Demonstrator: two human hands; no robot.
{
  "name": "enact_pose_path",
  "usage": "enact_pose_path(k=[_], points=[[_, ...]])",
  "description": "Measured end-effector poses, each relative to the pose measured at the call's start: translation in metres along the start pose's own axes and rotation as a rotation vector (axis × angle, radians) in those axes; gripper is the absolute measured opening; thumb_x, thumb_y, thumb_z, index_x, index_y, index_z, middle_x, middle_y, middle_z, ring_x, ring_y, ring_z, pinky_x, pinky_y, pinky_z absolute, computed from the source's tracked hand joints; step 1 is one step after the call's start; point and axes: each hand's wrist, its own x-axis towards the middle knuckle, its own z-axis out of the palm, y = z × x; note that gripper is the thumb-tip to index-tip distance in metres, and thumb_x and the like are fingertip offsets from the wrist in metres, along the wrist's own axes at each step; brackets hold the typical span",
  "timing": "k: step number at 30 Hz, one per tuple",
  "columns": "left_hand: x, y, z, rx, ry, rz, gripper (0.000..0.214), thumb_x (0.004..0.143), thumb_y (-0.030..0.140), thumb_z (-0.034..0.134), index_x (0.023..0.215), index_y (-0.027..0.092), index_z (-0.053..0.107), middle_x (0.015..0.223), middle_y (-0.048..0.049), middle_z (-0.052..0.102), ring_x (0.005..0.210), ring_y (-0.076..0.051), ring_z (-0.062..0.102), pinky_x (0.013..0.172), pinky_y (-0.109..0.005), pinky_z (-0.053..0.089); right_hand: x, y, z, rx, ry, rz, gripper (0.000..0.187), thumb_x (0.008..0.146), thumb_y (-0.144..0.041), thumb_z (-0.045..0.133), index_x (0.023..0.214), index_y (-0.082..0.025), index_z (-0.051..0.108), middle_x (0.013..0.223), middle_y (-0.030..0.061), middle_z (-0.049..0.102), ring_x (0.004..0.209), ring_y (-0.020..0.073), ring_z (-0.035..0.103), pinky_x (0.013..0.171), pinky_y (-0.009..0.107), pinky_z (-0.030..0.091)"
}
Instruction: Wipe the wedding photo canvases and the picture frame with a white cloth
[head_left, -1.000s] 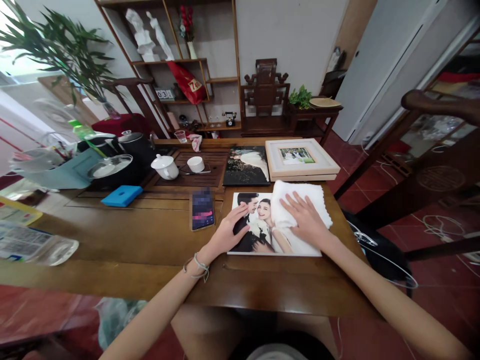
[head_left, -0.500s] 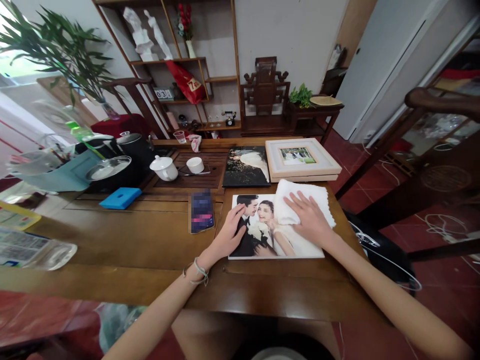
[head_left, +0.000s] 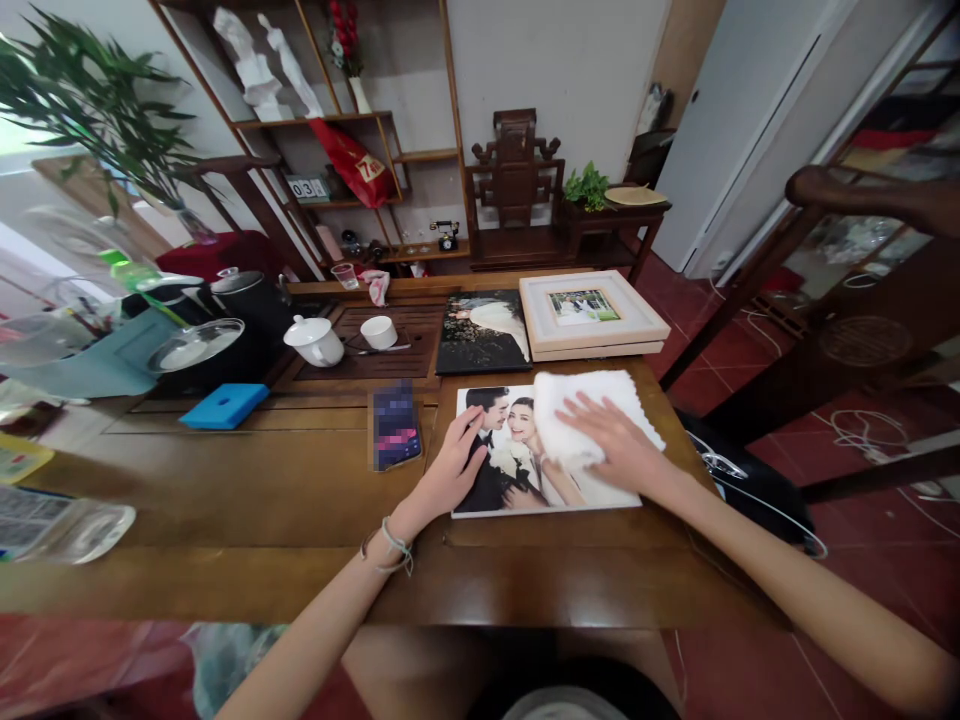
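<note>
Photo panel (head_left: 517,475) is laid flat near the right end of the table (head_left: 300,490), its right part covered by white cloth (head_left: 547,425), pressed under right hand (head_left: 619,445), fingers spread, nothing pinched. Panel's left edge is touched by left hand (head_left: 451,472), fingers extended, narrowly spaced. Light, even pressure is probably best applied, panel braced against sliding.

white cloth (head_left: 561,442) on couple portrait (head_left: 517,462)
</note>
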Motion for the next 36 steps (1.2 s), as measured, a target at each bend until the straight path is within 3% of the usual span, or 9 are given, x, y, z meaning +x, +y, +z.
enact_pose_path(k=[3, 6, 9, 13, 17, 23, 27, 32, 36], points=[[0.001, -0.001, 0.000, 0.003, 0.000, 0.009, 0.050, 0.101, 0.030, 0.036, 0.151, 0.023, 0.030, 0.155, -0.0144, 0.030, 0.147, -0.027, 0.026, 0.122, -0.051, 0.022, 0.032, 0.018, 0.007, -0.076, 0.091, 0.183, 0.074, 0.074, -0.013, 0.055, 0.146, -0.018, 0.043, 0.152, 0.0128, 0.042, 0.145, 0.0327, 0.026, 0.115, 0.058, 0.022], [0.001, -0.002, 0.001, 0.007, 0.009, 0.020, 0.050, 0.101, 0.029, 0.036, 0.150, 0.022, 0.030, 0.154, -0.0150, 0.030, 0.147, -0.027, 0.026, 0.122, -0.051, 0.022, 0.044, -0.003, 0.015, -0.139, 0.094, 0.224, 0.073, 0.074, -0.017, 0.059, 0.146, -0.013, 0.043, 0.152, 0.0179, 0.040, 0.145, 0.0384, 0.023, 0.114, 0.063, 0.017], [0.001, -0.003, 0.002, 0.008, 0.013, 0.029, 0.050, 0.101, 0.028, 0.036, 0.150, 0.023, 0.030, 0.154, -0.0148, 0.031, 0.146, -0.027, 0.027, 0.121, -0.052, 0.022, 0.021, -0.043, 0.019, -0.115, 0.032, 0.066, 0.082, 0.070, -0.017, 0.061, 0.149, -0.012, 0.038, 0.155, 0.0192, 0.033, 0.147, 0.0385, 0.013, 0.115, 0.064, 0.012], [0.001, -0.003, 0.002, 0.006, 0.015, 0.021, 0.050, 0.101, 0.030, 0.037, 0.150, 0.024, 0.030, 0.154, -0.0146, 0.032, 0.146, -0.028, 0.027, 0.121, -0.052, 0.023, -0.033, -0.082, 0.014, -0.055, -0.047, -0.158, 0.094, 0.061, -0.011, 0.058, 0.152, -0.014, 0.032, 0.160, 0.0141, 0.023, 0.148, 0.0351, 0.005, 0.117, 0.060, 0.006], [0.001, -0.003, 0.002, 0.006, 0.005, 0.025, 0.051, 0.101, 0.029, 0.035, 0.151, 0.024, 0.028, 0.155, -0.0141, 0.031, 0.146, -0.028, 0.026, 0.121, -0.052, 0.023, -0.052, -0.060, 0.006, 0.008, -0.033, -0.143, 0.093, 0.061, -0.009, 0.053, 0.152, -0.020, 0.034, 0.159, 0.0079, 0.029, 0.148, 0.0285, 0.015, 0.119, 0.055, 0.013], [0.001, -0.003, 0.002, 0.001, 0.003, 0.027, 0.050, 0.101, 0.029, 0.035, 0.151, 0.025, 0.028, 0.154, -0.0141, 0.031, 0.146, -0.028, 0.027, 0.121, -0.052, 0.023, -0.002, 0.014, 0.005, -0.031, 0.058, 0.145, 0.083, 0.069, -0.012, 0.049, 0.151, -0.022, 0.036, 0.157, 0.0078, 0.033, 0.147, 0.0293, 0.021, 0.116, 0.057, 0.019], [0.001, -0.003, 0.002, -0.002, 0.005, 0.017, 0.050, 0.101, 0.029, 0.035, 0.151, 0.023, 0.030, 0.154, -0.0149, 0.031, 0.146, -0.028, 0.027, 0.121, -0.052, 0.022, 0.002, -0.011, 0.007, -0.144, 0.020, 0.164, 0.081, 0.071, -0.014, 0.052, 0.150, -0.012, 0.035, 0.158, 0.0152, 0.029, 0.147, 0.0355, 0.014, 0.117, 0.059, 0.017], [0.001, -0.002, 0.002, -0.001, 0.018, 0.032, 0.050, 0.101, 0.029, 0.034, 0.151, 0.024, 0.029, 0.155, -0.0139, 0.031, 0.146, -0.028, 0.027, 0.121, -0.052, 0.023, -0.052, -0.075, 0.004, -0.135, -0.041, -0.041, 0.100, 0.062, -0.011, 0.057, 0.155, -0.014, 0.021, 0.162, 0.0128, 0.017, 0.148, 0.0359, 0.006, 0.118, 0.059, 0.013], [0.001, -0.002, 0.003, -0.004, 0.018, 0.033, 0.051, 0.102, 0.030, 0.034, 0.152, 0.024, 0.029, 0.155, -0.0139, 0.031, 0.146, -0.028, 0.027, 0.121, -0.053, 0.023, -0.057, -0.065, 0.003, -0.076, -0.066, -0.085, 0.102, 0.059, -0.011, 0.053, 0.155, -0.019, 0.023, 0.162, 0.0084, 0.019, 0.149, 0.0316, 0.009, 0.118, 0.057, 0.013]])
